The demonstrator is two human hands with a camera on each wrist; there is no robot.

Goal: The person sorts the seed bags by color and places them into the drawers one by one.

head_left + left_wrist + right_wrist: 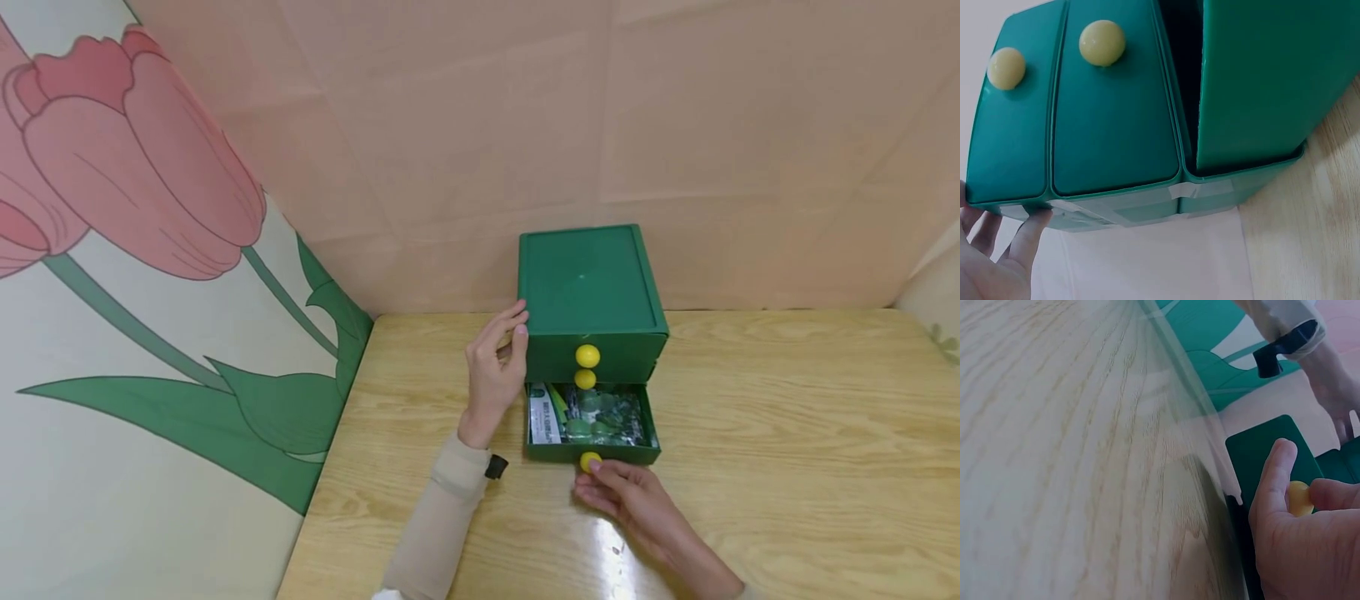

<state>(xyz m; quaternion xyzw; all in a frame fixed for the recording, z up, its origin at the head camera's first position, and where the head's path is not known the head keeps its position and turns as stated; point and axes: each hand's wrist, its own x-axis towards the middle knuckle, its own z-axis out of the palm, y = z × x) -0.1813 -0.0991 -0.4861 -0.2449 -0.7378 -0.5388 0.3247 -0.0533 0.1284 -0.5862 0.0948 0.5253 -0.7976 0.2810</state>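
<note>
A green drawer cabinet (588, 283) with round yellow knobs stands on the table, its bottom drawer (540, 454) pulled out. Inside that drawer lie a white printed packet (543, 414) and some dark green, shiny packaging (603, 417). My right hand (637, 504) pinches the bottom drawer's yellow knob (1300, 499) between thumb and finger. Against the cabinet's left side, near the top, rests my left hand (497, 367); the thumb and fingers touch its edge. In the left wrist view, the upper drawers (1113, 119) are closed, and clear tape (1110, 209) runs along the cabinet's side.
The cabinet stands on a wooden table (787, 433), close to a pink cloth backdrop (450, 150) at the back. To the left hangs a cloth (150, 450) printed with large tulips. A dark strap (496, 467) sits on the left wrist.
</note>
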